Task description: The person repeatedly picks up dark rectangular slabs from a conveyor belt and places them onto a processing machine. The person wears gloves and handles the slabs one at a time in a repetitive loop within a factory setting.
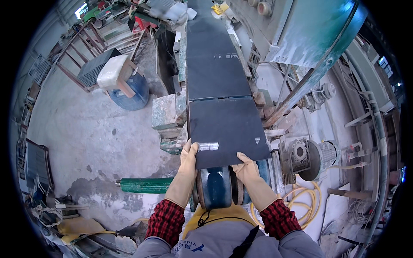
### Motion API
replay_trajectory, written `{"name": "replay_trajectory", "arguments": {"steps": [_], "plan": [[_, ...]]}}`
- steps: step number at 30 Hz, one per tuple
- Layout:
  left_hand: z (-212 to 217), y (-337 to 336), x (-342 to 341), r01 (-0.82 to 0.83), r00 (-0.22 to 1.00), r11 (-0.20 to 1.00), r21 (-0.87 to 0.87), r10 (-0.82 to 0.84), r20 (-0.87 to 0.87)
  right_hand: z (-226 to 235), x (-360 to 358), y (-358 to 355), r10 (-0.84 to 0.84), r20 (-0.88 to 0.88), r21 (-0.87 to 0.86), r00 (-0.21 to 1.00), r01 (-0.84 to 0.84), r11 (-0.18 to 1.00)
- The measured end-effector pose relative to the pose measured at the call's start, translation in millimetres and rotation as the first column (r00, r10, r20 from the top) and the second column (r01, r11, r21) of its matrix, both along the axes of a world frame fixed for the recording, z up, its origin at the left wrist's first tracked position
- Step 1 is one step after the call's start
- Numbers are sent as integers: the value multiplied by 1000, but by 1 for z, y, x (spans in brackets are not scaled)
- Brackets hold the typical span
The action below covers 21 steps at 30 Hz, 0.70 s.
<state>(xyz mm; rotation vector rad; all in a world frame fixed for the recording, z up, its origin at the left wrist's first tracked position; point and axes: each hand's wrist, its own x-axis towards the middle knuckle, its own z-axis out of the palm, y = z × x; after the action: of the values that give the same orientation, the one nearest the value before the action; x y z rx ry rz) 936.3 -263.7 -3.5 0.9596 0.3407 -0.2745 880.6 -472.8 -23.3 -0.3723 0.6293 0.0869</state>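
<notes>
Both gloved hands grip the near edge of a dark stone slab (228, 129); the left hand (188, 160) clasps its left corner, the right hand (246, 168) its underside. Beneath sits a blue roller (217, 187); beyond, more dark slabs (215, 56) line the conveyor.

Slab (226, 129) underside and fingertips hidden

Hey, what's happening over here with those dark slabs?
A person in tan work gloves stands at the end of a stone-working line. The left hand and the right hand both grip the near edge of a dark stone slab, which lies flat over a blue roller. More dark slabs lie end to end behind it, running away from the person. A green roller sticks out at the left, and an electric motor sits at the right.
</notes>
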Motion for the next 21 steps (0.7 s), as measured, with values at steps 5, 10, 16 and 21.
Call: {"name": "replay_trajectory", "arguments": {"steps": [5, 10, 16, 21], "plan": [[-3, -3, 11, -13, 1000, 1000, 14, 13, -3, 3, 12, 0, -1, -54, -12, 999, 1, 1000], [-14, -2, 18, 27, 998, 999, 40, -29, 56, -3, 18, -7, 38, -64, 26, 997, -36, 999], [8, 41, 32, -75, 917, 377, 923, -337, 213, 32, 7, -48, 653, -252, -35, 714, -681, 732], [65, 117, -12, 17, 975, 562, 827, -193, 111, 108, 7, -90, 677, -254, -580, 690, -669, 465]]}}
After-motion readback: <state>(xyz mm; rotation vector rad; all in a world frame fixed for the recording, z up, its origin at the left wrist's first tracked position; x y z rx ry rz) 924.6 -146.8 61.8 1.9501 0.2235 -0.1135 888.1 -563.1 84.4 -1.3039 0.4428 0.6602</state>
